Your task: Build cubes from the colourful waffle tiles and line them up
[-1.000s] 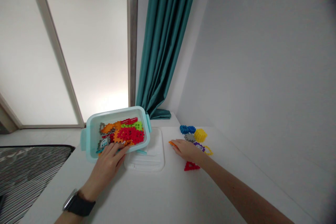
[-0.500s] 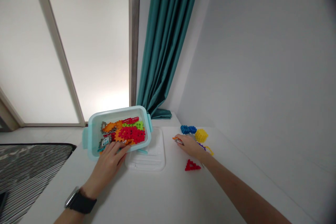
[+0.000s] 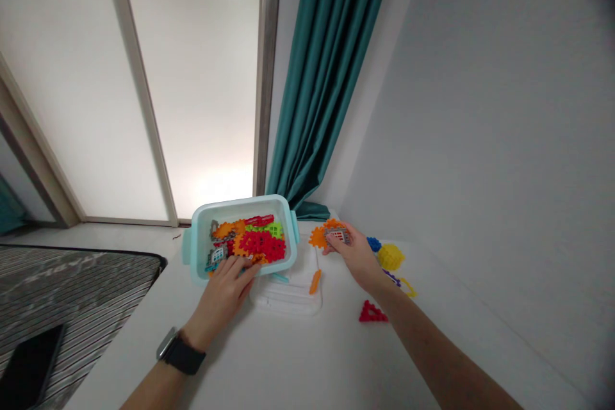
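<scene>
My left hand (image 3: 233,285) is closed over the near rim of a light blue plastic bin (image 3: 193,221), its fingertips just inside. Toy building pieces in red (image 3: 259,245), orange (image 3: 229,229) and green (image 3: 276,229) fill the bin. To its right, my right hand (image 3: 358,259) pinches orange building pieces (image 3: 318,237) joined with a grey lattice piece. Below them, an orange piece (image 3: 315,282) shows over the clear lid (image 3: 286,303); whether it rests there I cannot tell.
Beyond my right hand are a blue piece (image 3: 373,244), a yellow block (image 3: 391,257) and a yellow ring-like piece (image 3: 409,288). A red triangle (image 3: 373,312) lies nearer on the white table (image 3: 298,359). A green curtain (image 3: 321,109) hangs behind, with a wall at right.
My right hand has moved left relative to the table, and its orange pieces now show more fully. A loose orange piece has appeared over the lid. My view has swung left; my left hand stays on the rim.
</scene>
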A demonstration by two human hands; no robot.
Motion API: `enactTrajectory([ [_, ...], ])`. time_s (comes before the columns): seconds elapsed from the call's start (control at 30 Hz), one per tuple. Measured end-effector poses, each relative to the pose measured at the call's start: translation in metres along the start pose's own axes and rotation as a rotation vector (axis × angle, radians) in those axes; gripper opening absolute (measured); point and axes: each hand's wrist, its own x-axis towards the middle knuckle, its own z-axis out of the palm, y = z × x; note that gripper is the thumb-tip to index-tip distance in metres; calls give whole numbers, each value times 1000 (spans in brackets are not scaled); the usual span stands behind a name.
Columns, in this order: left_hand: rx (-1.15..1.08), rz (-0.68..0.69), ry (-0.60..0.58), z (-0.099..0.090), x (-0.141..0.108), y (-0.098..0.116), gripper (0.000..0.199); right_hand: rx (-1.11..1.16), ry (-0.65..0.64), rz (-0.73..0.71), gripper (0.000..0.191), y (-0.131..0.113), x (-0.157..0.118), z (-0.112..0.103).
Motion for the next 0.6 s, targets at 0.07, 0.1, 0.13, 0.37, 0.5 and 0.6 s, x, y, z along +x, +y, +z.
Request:
enactTrajectory([
  [0.07,-7,-13,-19,0,0,1,25,133,-19,-59,30,-21,5,25],
  [0.1,-8,-17,-26,-1,0,1,25,191,-54,-108,28,-32,9,38],
  [0.13,-7,-20,-31,-1,0,2,24,206,-87,-167,25,-42,13,52],
  [0.37,17,-34,-49,-4,1,4,23,-48,-151,-579,41,-69,44,105],
  [0.5,12,-34,-62,-4,1,3,23,-160,-44,-551,36,-38,37,80],
  [0.6,11,-39,-54,-4,1,4,25,-371,-74,-381,33,-2,14,56],
])
